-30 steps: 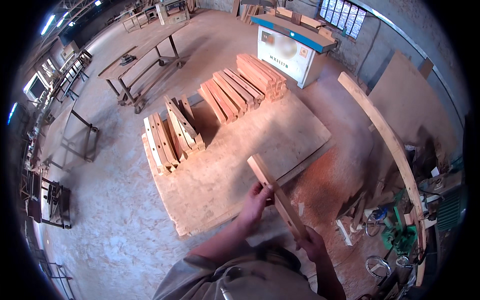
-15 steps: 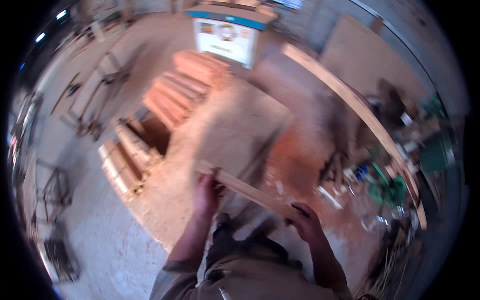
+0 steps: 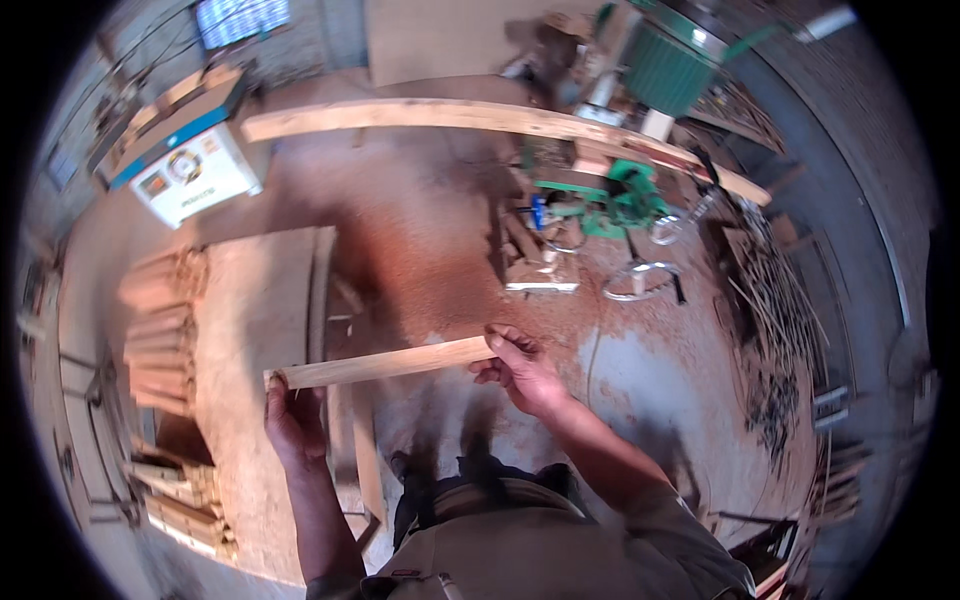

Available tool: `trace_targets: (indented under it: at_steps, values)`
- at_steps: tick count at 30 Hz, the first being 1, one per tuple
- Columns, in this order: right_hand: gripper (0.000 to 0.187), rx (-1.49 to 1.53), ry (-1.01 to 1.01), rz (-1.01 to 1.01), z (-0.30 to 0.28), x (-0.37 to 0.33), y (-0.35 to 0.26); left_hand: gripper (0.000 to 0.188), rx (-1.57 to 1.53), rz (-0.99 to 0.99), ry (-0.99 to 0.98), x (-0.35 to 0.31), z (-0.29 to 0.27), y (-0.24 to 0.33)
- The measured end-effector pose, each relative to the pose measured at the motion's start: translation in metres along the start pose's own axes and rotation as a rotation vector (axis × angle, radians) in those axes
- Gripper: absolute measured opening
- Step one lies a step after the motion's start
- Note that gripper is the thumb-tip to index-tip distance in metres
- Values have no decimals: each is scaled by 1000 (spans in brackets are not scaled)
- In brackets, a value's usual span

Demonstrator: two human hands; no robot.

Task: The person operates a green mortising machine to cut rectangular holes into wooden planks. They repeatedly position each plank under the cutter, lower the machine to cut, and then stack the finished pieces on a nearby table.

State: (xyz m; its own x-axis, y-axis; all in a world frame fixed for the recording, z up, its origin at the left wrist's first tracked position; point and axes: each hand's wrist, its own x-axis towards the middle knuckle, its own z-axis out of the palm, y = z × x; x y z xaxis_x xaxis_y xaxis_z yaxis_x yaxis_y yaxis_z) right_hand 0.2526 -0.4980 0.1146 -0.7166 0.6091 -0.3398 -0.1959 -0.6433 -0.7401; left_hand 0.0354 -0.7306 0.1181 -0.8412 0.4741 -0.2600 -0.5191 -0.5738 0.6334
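A pale, flat wooden board (image 3: 390, 364) stretches across in front of my body, held off the floor by both ends. My left hand (image 3: 294, 420) grips its left end, with the thumb on top, over the right side of the worktable (image 3: 250, 330). At the other end my right hand (image 3: 520, 370) pinches the board between thumb and fingers, above the floor. The right end sits slightly higher in the picture than the left. Some fingers of both hands are hidden behind the board or the palm.
Stacks of reddish wood pieces (image 3: 160, 350) and paler pieces (image 3: 185, 510) line the table's left side. A white and blue machine (image 3: 195, 175) stands far left. One long beam (image 3: 450, 115) spans the back, near a green machine (image 3: 630, 195). Thin sticks (image 3: 780, 290) lie right.
My view has turned to the right, so table and stacks now appear farther left. The board has swung from sloping down rightward to nearly level, still in both hands.
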Motion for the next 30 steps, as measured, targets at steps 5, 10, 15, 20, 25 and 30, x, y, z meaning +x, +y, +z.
trace_targets:
  at_steps: [5, 10, 15, 20, 25, 30]
  values:
    - [28, -87, 101, -36, -49, -7, -54, 23, 76, -57, -27, 15, 61, -57]
    - [30, -31, 147, -193, -110, -28, -80, 35, 245, -243, -217, 44, 89, -111]
    - [28, -56, 286, -293, -141, -35, -67, 35, 506, -463, -478, 38, 195, -242]
    - [25, -14, 487, -405, -178, -66, -68, 35, 693, -780, -869, -21, 268, -367]
    - [37, 152, 815, -653, -189, -135, -62, 35, 795, -1081, -1267, -114, 294, -434]
    - [46, 312, 1041, -816, -179, -190, -27, 36, 863, -1273, -1493, -186, 282, -453]
